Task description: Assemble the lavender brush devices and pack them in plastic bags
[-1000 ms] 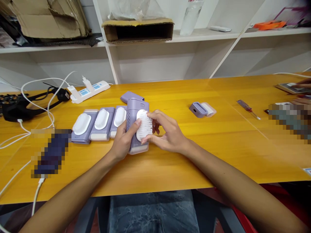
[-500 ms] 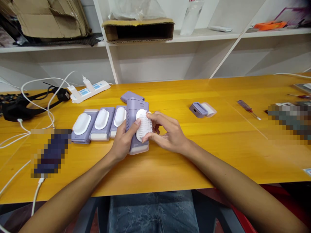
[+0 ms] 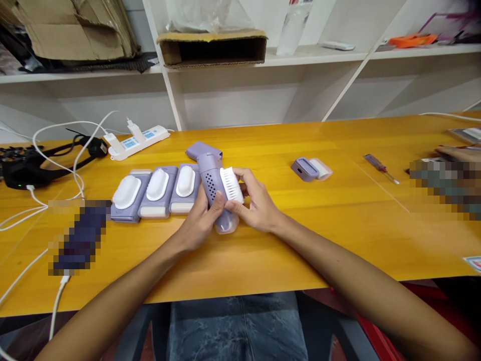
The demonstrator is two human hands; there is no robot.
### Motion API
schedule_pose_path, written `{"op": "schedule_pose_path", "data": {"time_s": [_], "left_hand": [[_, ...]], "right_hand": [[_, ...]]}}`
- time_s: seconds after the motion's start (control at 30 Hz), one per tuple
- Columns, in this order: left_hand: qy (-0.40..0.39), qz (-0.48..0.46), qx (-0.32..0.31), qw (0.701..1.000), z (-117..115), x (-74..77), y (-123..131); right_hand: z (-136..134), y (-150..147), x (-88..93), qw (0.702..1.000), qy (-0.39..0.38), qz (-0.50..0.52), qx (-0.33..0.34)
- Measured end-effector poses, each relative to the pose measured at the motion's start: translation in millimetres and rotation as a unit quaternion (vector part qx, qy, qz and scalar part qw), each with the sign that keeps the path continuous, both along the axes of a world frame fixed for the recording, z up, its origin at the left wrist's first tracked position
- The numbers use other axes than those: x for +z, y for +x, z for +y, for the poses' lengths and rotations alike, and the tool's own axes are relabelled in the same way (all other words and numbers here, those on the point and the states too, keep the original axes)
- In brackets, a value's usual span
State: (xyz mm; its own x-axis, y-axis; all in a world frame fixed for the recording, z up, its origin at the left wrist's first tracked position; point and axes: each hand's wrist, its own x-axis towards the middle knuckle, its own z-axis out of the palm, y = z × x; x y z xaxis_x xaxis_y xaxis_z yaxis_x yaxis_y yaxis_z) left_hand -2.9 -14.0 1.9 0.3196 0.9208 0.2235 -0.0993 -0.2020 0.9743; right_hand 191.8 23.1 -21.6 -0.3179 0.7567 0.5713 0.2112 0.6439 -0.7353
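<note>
My left hand [image 3: 199, 223] is wrapped round a purple handheld brush device [image 3: 212, 188] with a dotted grille on its side and a clear cap at its lower end. My right hand [image 3: 259, 203] pinches the white bristle head [image 3: 232, 185] on the device's right side, thumb below and fingers behind. Whether the head is fixed or loose, I cannot tell. To the left lie similar purple devices with white brush heads: one at the far left [image 3: 128, 193], one in the middle [image 3: 158, 185] and one nearest my left hand [image 3: 185, 181]. Another purple part [image 3: 203, 149] shows just behind the held device.
A purple piece with a clear cover [image 3: 306, 169] and a screwdriver [image 3: 379, 167] lie to the right. A power strip [image 3: 141, 143], a black headset [image 3: 48, 163] and white cables are at the left. Another person's hand [image 3: 456, 153] reaches in at the far right.
The device has turned so its grille side shows and the bristles point right. My right hand stays on the brush head. Another person's hand has appeared at the far right.
</note>
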Motion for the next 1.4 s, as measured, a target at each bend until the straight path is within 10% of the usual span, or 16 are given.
{"op": "schedule_pose_path", "data": {"time_s": [0.3, 0.5, 0.73, 1.23, 1.4], "left_hand": [[-0.165, -0.105, -0.012, 0.981, 10, 10.2, -8], [-0.191, -0.269, -0.016, 0.944, 20, 38.9, -26], [-0.200, -0.278, -0.012, 0.939, 27, 39.7, -31], [-0.175, -0.220, 0.003, 0.960, 22, 36.9, -29], [-0.179, -0.224, 0.001, 0.958, 24, 35.8, -27]], "right_hand": [[11, -1, 5.6, 0.954, -0.202, 0.212, 0.071], [30, 16, -3.3, 0.996, -0.005, 0.027, -0.085], [23, 4, -6.7, 0.947, 0.097, -0.302, 0.049], [37, 27, -6.4, 0.918, 0.135, -0.369, -0.061], [17, -3, -2.8, 0.893, 0.219, -0.392, 0.026]]}}
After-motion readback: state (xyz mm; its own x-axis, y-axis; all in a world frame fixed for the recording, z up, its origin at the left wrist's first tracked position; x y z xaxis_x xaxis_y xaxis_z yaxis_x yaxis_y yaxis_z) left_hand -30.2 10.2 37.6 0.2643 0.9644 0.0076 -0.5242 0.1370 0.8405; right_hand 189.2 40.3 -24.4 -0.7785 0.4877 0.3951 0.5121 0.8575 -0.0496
